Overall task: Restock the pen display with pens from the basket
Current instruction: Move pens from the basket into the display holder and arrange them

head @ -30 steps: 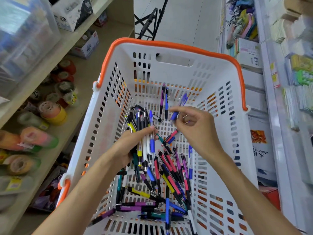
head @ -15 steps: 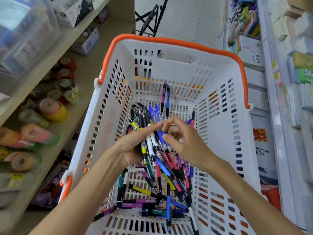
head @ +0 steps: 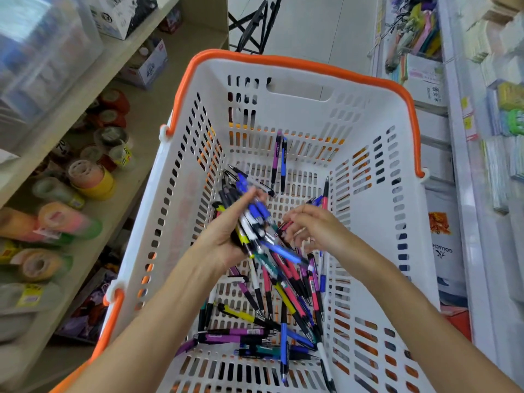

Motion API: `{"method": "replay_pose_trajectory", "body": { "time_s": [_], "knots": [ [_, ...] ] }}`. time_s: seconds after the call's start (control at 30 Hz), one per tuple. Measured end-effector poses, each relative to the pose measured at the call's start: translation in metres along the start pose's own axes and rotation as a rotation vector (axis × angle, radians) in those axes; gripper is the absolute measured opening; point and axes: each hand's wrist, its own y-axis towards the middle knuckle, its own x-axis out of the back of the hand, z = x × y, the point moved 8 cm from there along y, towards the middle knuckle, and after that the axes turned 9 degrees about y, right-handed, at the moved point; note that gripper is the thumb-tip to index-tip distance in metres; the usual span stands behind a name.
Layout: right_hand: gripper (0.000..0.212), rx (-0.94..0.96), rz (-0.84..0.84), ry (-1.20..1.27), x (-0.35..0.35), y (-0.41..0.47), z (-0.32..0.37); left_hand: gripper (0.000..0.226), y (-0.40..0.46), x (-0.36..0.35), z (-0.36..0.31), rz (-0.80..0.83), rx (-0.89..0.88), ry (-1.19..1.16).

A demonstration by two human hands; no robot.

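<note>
A white slotted basket [head: 377, 211] with an orange rim fills the middle of the view. Several loose pens [head: 286, 304] in blue, purple, pink, yellow and black lie on its floor. My left hand [head: 226, 236] grips a bundle of pens [head: 255, 222] above the pile, tips pointing down to the right. My right hand [head: 314, 228] hovers beside the bundle with fingers curled downward over the pile; blur hides whether it holds a pen. Two pens [head: 279, 160] lean against the far wall.
Wooden shelves on the left carry rolls of coloured tape [head: 90, 177] and cardboard boxes [head: 147, 66]. A white rack on the right [head: 465, 194] holds stationery and notepads. A black folding frame [head: 255, 21] stands on the pale floor beyond the basket.
My right hand passed a blue pen into the left hand's bundle, then drew back to the right and down toward the pile. The bundle tilted more to the right.
</note>
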Motion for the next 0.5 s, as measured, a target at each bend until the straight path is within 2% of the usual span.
{"method": "replay_pose_trajectory", "body": {
  "time_s": [0.07,0.17,0.37,0.43,0.5],
  "knots": [
    [0.019,-0.135,0.142,0.071,-0.009,-0.006,-0.009,0.013,0.001,-0.004,-0.004,0.007,0.014,-0.221],
    [0.023,-0.152,0.235,0.188,-0.017,-0.014,-0.006,0.019,0.002,-0.006,-0.004,-0.055,0.049,-0.259],
    [0.035,-0.089,0.158,0.072,-0.009,-0.021,0.001,0.026,0.008,-0.004,0.002,-0.111,0.046,-0.215],
    [0.032,-0.057,0.139,0.017,-0.008,-0.022,0.002,0.022,0.009,-0.007,0.003,-0.094,0.030,-0.192],
    [0.024,0.014,0.049,-0.035,0.001,-0.022,0.005,0.022,0.007,-0.010,0.006,-0.090,0.046,-0.173]
  ]
}}
